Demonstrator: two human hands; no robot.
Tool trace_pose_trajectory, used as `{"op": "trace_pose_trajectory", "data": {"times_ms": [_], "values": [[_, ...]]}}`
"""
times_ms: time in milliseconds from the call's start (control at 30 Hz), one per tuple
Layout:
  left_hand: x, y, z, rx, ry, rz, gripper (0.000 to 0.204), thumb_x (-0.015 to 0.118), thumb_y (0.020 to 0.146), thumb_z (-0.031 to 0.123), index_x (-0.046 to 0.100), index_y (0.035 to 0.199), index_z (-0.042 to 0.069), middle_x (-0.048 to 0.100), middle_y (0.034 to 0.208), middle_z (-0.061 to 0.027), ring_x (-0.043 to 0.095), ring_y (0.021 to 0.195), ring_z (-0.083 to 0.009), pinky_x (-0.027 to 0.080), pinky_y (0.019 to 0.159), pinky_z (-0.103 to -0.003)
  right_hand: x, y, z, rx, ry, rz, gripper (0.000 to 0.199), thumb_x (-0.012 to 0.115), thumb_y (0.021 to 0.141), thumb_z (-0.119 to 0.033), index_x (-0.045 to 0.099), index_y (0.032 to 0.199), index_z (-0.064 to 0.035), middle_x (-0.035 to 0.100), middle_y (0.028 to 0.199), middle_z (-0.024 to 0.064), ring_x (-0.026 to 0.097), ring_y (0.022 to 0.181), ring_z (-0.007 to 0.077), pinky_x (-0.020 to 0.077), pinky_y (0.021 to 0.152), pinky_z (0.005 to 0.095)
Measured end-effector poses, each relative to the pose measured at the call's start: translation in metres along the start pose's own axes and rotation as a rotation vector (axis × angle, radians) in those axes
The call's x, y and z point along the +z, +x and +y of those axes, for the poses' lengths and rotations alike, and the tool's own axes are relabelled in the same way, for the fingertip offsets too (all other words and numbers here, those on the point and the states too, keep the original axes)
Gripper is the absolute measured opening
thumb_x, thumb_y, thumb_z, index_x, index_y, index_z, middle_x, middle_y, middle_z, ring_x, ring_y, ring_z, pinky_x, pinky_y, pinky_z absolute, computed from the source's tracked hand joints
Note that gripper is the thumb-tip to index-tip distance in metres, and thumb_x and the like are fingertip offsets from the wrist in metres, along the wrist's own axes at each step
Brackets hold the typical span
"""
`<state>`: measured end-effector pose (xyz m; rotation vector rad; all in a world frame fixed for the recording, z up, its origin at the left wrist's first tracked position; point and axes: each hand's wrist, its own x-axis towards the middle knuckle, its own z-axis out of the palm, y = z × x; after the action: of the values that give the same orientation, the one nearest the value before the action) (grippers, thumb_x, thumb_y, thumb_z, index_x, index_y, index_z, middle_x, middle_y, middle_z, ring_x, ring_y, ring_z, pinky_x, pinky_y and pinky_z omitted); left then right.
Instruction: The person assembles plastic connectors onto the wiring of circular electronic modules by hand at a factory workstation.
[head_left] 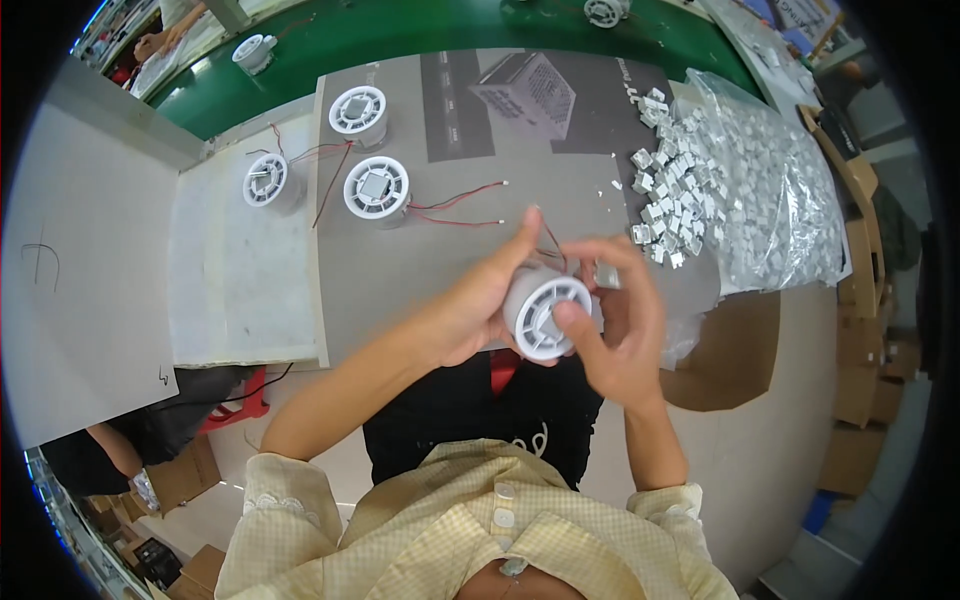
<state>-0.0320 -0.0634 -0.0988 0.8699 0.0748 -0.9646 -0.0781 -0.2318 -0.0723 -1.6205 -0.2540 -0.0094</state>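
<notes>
A white cylindrical housing (pixel 533 345) with a slotted round end is tilted toward me near the table's front edge. Around its left side wraps my left hand (pixel 480 300), its thumb pointing up beside red and black wires. My right hand (pixel 630 320) lays its thumb on the middle of the slotted end, over a square grey insert. Between its curled fingers shows a small white block (pixel 606 275). Two similar housings, an upper one (pixel 358 112) and a lower one (pixel 376 190), stand on the grey table sheet (pixel 420 290), with thin wires trailing from them.
Another wired housing (pixel 268 182) stands on the white board at left. To the right, a pile of small white blocks (pixel 675 190) spills from a clear plastic bag (pixel 765 190). A green conveyor belt (pixel 440 32) carries more housings behind. Other people's arms show at the left edges.
</notes>
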Motion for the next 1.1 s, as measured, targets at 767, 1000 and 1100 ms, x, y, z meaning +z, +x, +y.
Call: {"op": "trace_pose_trajectory", "data": {"times_ms": [767, 1000, 1100], "values": [[-0.01, -0.036, 0.002, 0.911, 1.595, 0.477, 0.036, 0.078, 0.079, 0.015, 0.062, 0.11, 0.005, 0.065, 0.104, -0.009, 0.064, 0.092, -0.0298, 0.052, 0.081, -0.039, -0.001, 0.003, 0.039, 0.1, -0.281, 0.228, 0.025, 0.047, 0.105, -0.012, 0.065, 0.121, -0.0027, 0.061, 0.107, 0.0029, 0.056, 0.092, 0.0104, 0.0436, 0.077, 0.0229], [-0.003, -0.012, -0.014, 0.914, 1.729, 0.464, 0.037, 0.073, 0.081, 0.012, 0.059, 0.114, 0.004, 0.062, 0.109, -0.0097, 0.06, 0.102, -0.0279, 0.046, 0.09, -0.042, -0.01, 0.005, 0.038, -0.099, -0.753, -0.006, 0.045, 0.056, 0.086, 0.01, 0.066, 0.125, -0.0096, 0.058, 0.098, 0.0143, 0.059, 0.087, 0.0305, 0.0495, 0.075, 0.0352], [-0.01, -0.012, -0.017, 0.969, 1.659, 0.393, 0.041, 0.071, 0.08, 0.008, 0.055, 0.118, 0.004, 0.061, 0.115, -0.0095, 0.058, 0.108, -0.0266, 0.044, 0.092, -0.042, 0.0, 0.008, 0.044, -0.121, -0.748, 0.004, 0.045, 0.059, 0.084, 0.011, 0.066, 0.124, -0.0087, 0.058, 0.098, 0.0149, 0.059, 0.084, 0.0317, 0.0496, 0.074, 0.0377]]}}
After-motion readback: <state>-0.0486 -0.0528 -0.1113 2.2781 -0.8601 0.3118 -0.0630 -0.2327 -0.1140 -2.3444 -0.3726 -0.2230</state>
